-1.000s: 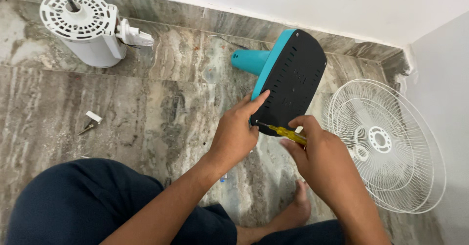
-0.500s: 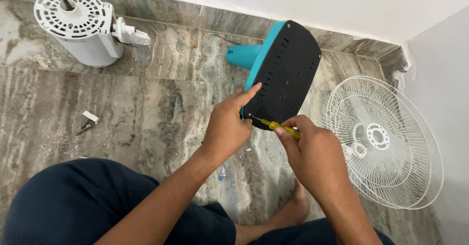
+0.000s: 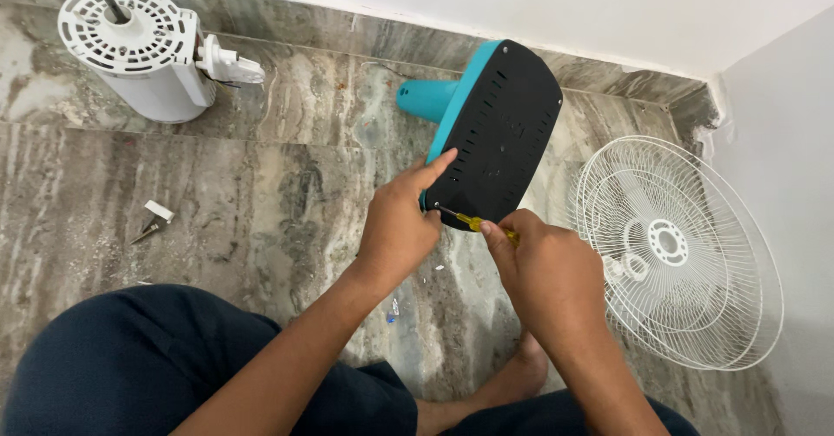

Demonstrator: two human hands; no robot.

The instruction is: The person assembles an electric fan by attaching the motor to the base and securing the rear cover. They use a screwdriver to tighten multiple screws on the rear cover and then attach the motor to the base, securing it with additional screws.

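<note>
A teal fan base (image 3: 499, 132) stands tipped on its edge on the marble floor, its slotted black underside facing me. My left hand (image 3: 401, 225) grips the base's lower left edge, with the forefinger stretched up along the teal rim. My right hand (image 3: 547, 273) is closed on a yellow-handled screwdriver (image 3: 476, 223). The screwdriver's metal tip touches the black underside near its lower left corner, just beside my left thumb.
A white wire fan guard (image 3: 673, 249) lies flat on the right, close to the wall. A white motor housing (image 3: 139, 49) with a shaft stands at the back left. A small white and metal part (image 3: 155, 219) lies on the floor at left. My legs and foot fill the foreground.
The base and both hands have shifted slightly left and up. My right hand has slid closer to the base, so less of the yellow handle shows.
</note>
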